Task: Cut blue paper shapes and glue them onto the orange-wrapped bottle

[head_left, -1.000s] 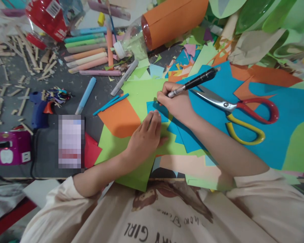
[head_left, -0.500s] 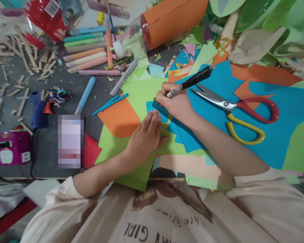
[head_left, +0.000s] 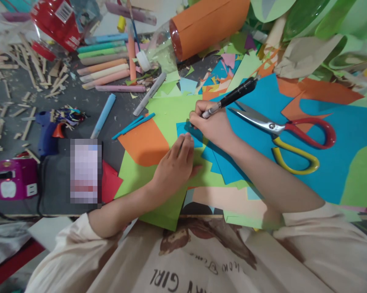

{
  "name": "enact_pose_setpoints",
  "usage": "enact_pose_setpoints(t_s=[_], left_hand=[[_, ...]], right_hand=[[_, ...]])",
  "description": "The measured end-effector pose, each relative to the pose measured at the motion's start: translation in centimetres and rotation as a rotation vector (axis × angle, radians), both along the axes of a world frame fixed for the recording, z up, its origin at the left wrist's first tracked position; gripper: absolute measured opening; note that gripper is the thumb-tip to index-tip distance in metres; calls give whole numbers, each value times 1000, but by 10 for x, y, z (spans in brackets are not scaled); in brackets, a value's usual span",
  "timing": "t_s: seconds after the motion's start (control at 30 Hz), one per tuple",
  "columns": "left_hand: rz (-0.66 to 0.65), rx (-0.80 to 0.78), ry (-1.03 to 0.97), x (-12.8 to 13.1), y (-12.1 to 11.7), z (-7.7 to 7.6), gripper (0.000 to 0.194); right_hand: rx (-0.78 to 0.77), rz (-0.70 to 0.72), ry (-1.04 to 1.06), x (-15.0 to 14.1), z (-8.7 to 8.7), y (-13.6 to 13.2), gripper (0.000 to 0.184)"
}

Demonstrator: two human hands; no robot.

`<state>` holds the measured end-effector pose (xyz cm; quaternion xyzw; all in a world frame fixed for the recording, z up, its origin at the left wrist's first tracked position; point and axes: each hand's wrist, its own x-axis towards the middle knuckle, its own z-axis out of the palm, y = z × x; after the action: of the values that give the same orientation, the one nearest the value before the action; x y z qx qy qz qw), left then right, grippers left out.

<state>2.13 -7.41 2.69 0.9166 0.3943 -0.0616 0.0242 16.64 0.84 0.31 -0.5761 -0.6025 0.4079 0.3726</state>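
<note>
My right hand (head_left: 212,120) is closed around a black pen (head_left: 236,92), its tip hidden behind the fingers over a small blue paper piece (head_left: 181,128). A faint curved line shows on that piece. My left hand (head_left: 179,156) lies flat, fingers stretched out, their tips on the lower edge of the same piece. Beneath both hands is a light green sheet (head_left: 168,103). An orange paper shape (head_left: 145,142) with two thin blue paper strips (head_left: 133,126) at its top edge lies left of my left hand. Scissors (head_left: 273,127) with red and yellow handles rest on blue paper right of my right hand.
Several markers (head_left: 105,67) lie at the back left, beside a plastic bottle (head_left: 207,30) wrapped in orange paper. A blue glue gun (head_left: 47,132), a purple box (head_left: 16,179) with a cord and a blurred-out phone-like rectangle (head_left: 84,171) are at left. Wood sticks and paper scraps are scattered around.
My right hand and the pen have shifted very slightly over the blue piece. My left hand stays where it was.
</note>
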Motion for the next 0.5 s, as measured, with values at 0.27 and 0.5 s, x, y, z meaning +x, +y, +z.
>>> enact_pose_setpoints(t_s=[0.27, 0.5], left_hand=[[20, -42, 24, 1, 1, 2, 57], [22, -73, -13, -1, 0, 0, 55]], right_hand=[[-28, -71, 242, 7, 5, -3, 34], [-12, 18, 225, 28, 8, -24, 13]])
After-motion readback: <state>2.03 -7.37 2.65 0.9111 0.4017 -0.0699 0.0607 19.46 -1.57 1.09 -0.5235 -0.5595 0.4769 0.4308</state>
